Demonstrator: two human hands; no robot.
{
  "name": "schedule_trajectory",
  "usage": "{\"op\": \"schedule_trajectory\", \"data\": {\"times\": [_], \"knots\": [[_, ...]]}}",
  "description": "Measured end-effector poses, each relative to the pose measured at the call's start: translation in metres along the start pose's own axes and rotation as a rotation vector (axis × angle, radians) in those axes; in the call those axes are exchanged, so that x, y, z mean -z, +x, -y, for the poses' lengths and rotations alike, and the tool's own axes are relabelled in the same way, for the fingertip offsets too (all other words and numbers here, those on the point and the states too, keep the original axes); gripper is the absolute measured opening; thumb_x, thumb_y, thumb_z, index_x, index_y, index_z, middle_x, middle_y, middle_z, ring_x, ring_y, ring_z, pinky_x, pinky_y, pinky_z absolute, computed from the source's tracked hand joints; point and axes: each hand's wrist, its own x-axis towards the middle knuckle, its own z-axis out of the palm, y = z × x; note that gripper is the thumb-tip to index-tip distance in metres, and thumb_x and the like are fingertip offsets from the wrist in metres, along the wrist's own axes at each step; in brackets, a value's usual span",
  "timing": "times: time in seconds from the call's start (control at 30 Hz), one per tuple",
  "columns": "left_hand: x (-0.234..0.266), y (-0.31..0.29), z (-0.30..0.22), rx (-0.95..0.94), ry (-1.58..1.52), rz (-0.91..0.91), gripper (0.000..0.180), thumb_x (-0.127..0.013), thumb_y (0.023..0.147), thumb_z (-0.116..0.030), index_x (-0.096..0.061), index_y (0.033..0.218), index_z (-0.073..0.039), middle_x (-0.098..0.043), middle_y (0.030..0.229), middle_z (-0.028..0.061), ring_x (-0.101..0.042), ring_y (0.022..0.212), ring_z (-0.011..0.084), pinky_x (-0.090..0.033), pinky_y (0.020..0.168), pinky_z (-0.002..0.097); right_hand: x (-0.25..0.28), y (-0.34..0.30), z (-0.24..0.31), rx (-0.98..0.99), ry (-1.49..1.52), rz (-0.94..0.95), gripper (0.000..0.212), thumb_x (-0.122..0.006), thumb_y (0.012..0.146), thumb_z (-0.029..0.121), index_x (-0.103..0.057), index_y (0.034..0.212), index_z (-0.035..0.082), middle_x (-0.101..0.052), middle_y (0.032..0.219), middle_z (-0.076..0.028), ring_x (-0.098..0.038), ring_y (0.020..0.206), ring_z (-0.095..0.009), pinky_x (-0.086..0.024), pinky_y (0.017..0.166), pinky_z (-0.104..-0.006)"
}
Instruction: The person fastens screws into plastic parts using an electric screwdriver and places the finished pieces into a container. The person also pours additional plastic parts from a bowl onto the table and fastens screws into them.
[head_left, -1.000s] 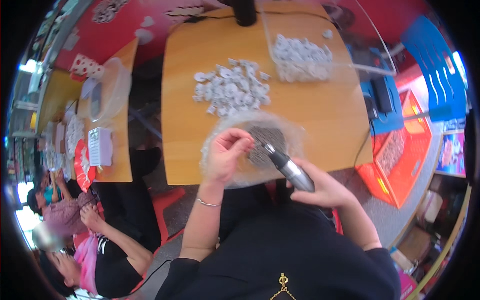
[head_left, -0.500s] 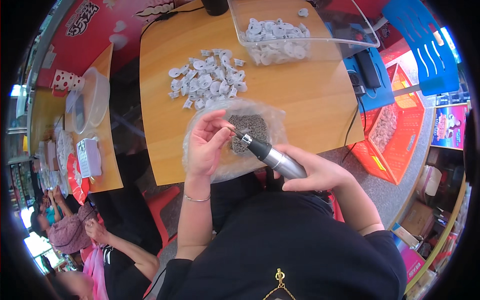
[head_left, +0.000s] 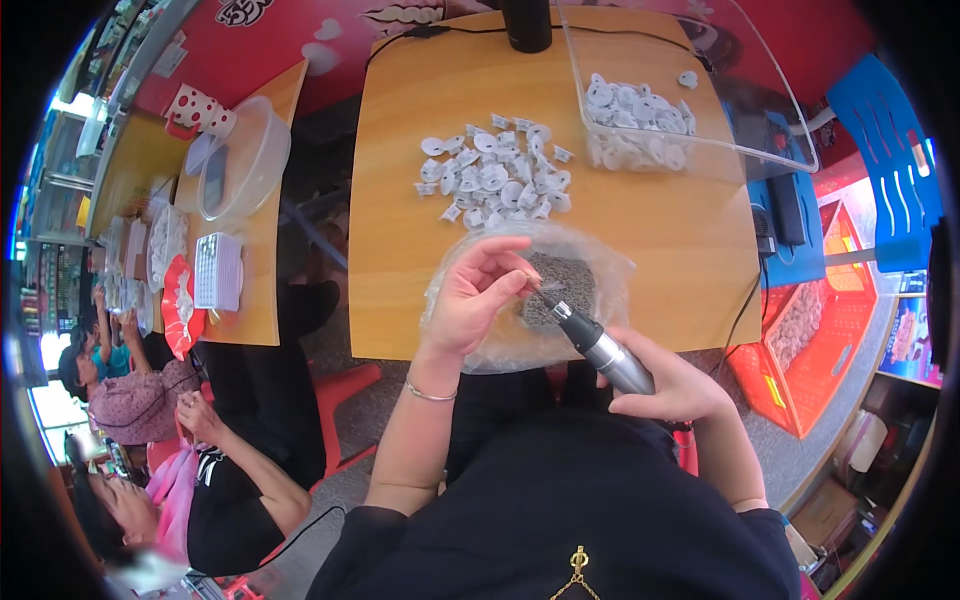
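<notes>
My right hand (head_left: pixel 672 378) grips a silver and black electric screwdriver (head_left: pixel 612 358), which points up and to the left. At its bit, the thumb and fingertips of my left hand (head_left: pixel 478 300) are pinched together on something too small to make out. Right below the bit lies an open clear plastic bag (head_left: pixel 470 345) holding a heap of small dark grey screws (head_left: pixel 570 290). Beyond the bag, loose white plastic parts (head_left: pixel 492 177) with round discs are piled on the wooden table (head_left: pixel 400 290).
A clear bin (head_left: pixel 700 145) with more white parts stands at the far right, near a black cylinder (head_left: pixel 527 25). Orange crates (head_left: pixel 790 395) sit right of the table beside a blue chair (head_left: pixel 885 150). At left, another person (head_left: pixel 255 490) sits by a side table (head_left: pixel 262 300).
The whole view has swung left, so the table and hands appear further right. My hands keep nearly the same pose at the screwdriver's bit.
</notes>
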Motion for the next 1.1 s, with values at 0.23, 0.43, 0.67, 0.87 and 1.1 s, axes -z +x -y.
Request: {"op": "schedule_trajectory", "data": {"times": [0.23,0.43,0.67,0.87,1.1], "knots": [[0.004,0.001,-0.004,-0.016,0.08,0.039,0.038,-0.06,0.09,0.0,-0.052,0.126,-0.004,-0.066,0.093,0.0062,-0.061,0.084,0.0105,-0.05,0.077,0.0244,-0.001,0.0,0.001,0.005,-0.008,-0.013,0.074,-0.073,0.078,0.012,-0.034,0.14,0.002,-0.055,0.104,-0.007,-0.055,0.091,-0.012,-0.047,0.079,-0.0268],[0.003,0.002,-0.008,-0.002,0.152,0.064,0.042,-0.06,0.089,0.0,-0.05,0.13,-0.004,-0.066,0.092,0.0056,-0.061,0.084,0.0102,-0.049,0.076,0.0239,-0.001,-0.001,0.002,-0.014,-0.006,-0.013,0.073,-0.072,0.078,0.009,-0.034,0.14,0.002,-0.055,0.104,-0.008,-0.055,0.09,-0.012,-0.047,0.077,-0.0263],[0.001,0.0,-0.011,-0.001,0.205,0.069,0.044,-0.059,0.09,0.002,-0.048,0.132,-0.004,-0.065,0.092,0.0053,-0.061,0.085,0.0104,-0.049,0.077,0.0238,-0.001,-0.002,0.002,-0.007,-0.006,-0.012,0.073,-0.072,0.078,0.01,-0.034,0.14,0.003,-0.055,0.105,-0.008,-0.055,0.091,-0.013,-0.048,0.078,-0.0276],[0.001,0.001,-0.018,-0.033,0.393,0.113,0.042,-0.058,0.089,0.004,-0.052,0.13,-0.004,-0.065,0.093,0.0039,-0.061,0.087,0.0098,-0.049,0.08,0.024,-0.001,-0.003,0.002,-0.042,-0.09,-0.034,0.07,-0.072,0.079,0.013,-0.036,0.138,0.002,-0.054,0.12,-0.011,-0.054,0.102,-0.018,-0.046,0.091,-0.0335],[0.0,0.003,-0.025,0.005,0.513,0.139,0.04,-0.058,0.089,0.005,-0.055,0.128,-0.004,-0.065,0.091,0.0035,-0.06,0.084,0.0087,-0.049,0.078,0.0226,-0.006,-0.002,0.007,0.007,-0.263,-0.099,0.069,-0.072,0.078,0.013,-0.038,0.137,0.001,-0.056,0.116,-0.015,-0.057,0.1,-0.022,-0.046,0.089,-0.0344]]}}
